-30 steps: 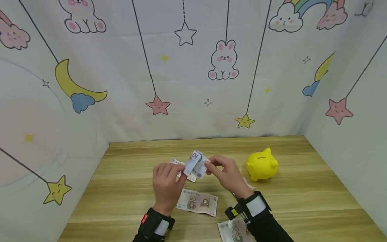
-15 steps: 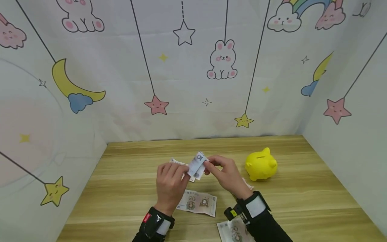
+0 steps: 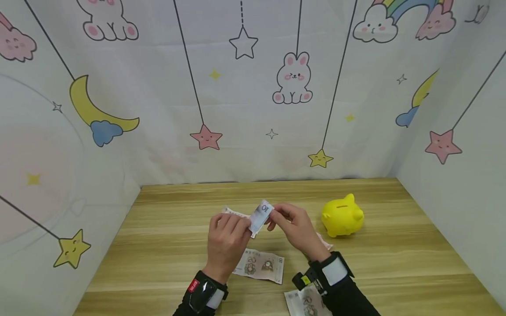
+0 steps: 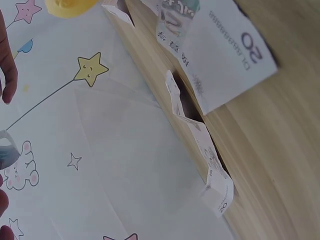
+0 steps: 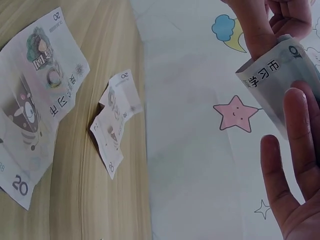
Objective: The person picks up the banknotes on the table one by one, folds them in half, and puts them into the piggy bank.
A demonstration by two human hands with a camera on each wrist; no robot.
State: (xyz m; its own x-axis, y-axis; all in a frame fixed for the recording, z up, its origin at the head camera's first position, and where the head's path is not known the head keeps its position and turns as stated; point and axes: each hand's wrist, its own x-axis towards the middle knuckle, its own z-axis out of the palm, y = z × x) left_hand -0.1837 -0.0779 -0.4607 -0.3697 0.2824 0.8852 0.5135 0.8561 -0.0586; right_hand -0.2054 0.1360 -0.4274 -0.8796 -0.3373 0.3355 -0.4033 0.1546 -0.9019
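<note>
Both hands hold a bluish play banknote marked 10 point(image 3: 262, 215) above the table, folded to a narrow shape. My left hand point(image 3: 228, 243) pinches its lower left end between thumb and fingers. At the upper right end, my right hand point(image 3: 295, 228) pinches it too. Seen from the right wrist, the folded banknote point(image 5: 274, 75) shows printed characters along one face, and two of the right hand's fingers stretch out below it. A pale 20 banknote point(image 3: 262, 266) lies in front of the hands, and another creased banknote point(image 3: 233, 211) lies partly hidden behind them.
A yellow piggy bank point(image 3: 342, 216) with a slot in its back stands right of the hands. Another banknote point(image 3: 306, 302) lies near the front, partly under the right sleeve. A banknote edge point(image 3: 325, 241) shows beside the right wrist. Printed cloth walls point(image 3: 253, 158) enclose the wooden table point(image 3: 166, 263).
The banknote has gone from loosely folded with a flap showing to a narrower fold. My left hand has moved slightly right, closer to the right hand, which stays nearly in place.
</note>
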